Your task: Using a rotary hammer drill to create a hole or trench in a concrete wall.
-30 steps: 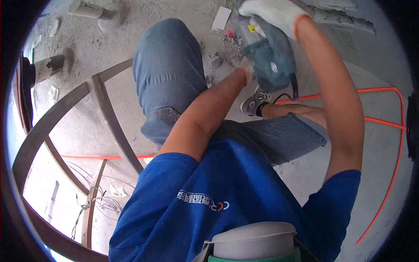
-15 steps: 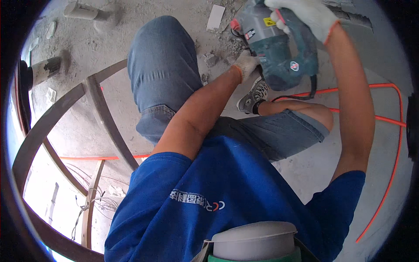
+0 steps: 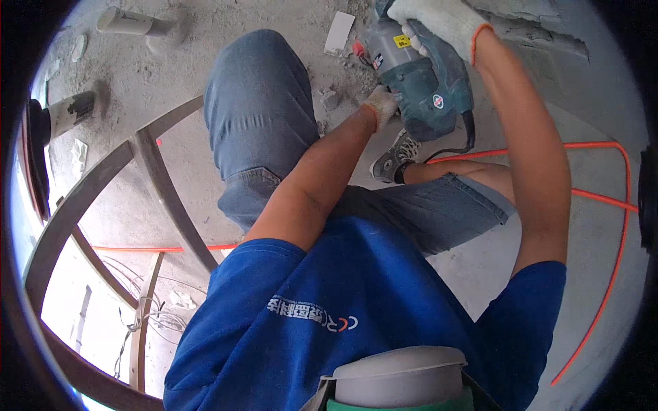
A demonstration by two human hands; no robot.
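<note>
A dark teal power hammer (image 3: 428, 96) with a grey housing, yellow label and black cord is tilted over the concrete floor at the top centre. My right hand (image 3: 439, 27), in a white knit glove with orange cuff, grips its handle from above. My left hand (image 3: 382, 104), gloved the same way, holds the tool's lower left side, its fingers partly hidden by it. Broken concrete bits (image 3: 331, 99) lie beside the tool, near a white rectangular piece (image 3: 339, 33). My shoe (image 3: 394, 157) is just below the tool.
A wooden frame (image 3: 171, 192) stands at my left, with loose wires (image 3: 154, 315) below it. Two pipe stubs (image 3: 123, 22) (image 3: 72, 109) protrude at the upper left. An orange hose (image 3: 627, 178) runs along the floor. Chipped concrete (image 3: 548, 38) shows at the upper right.
The tool and my right hand swung right about half a second ago, then came back to the left. My left hand stays at the tool's side, shifted only slightly.
</note>
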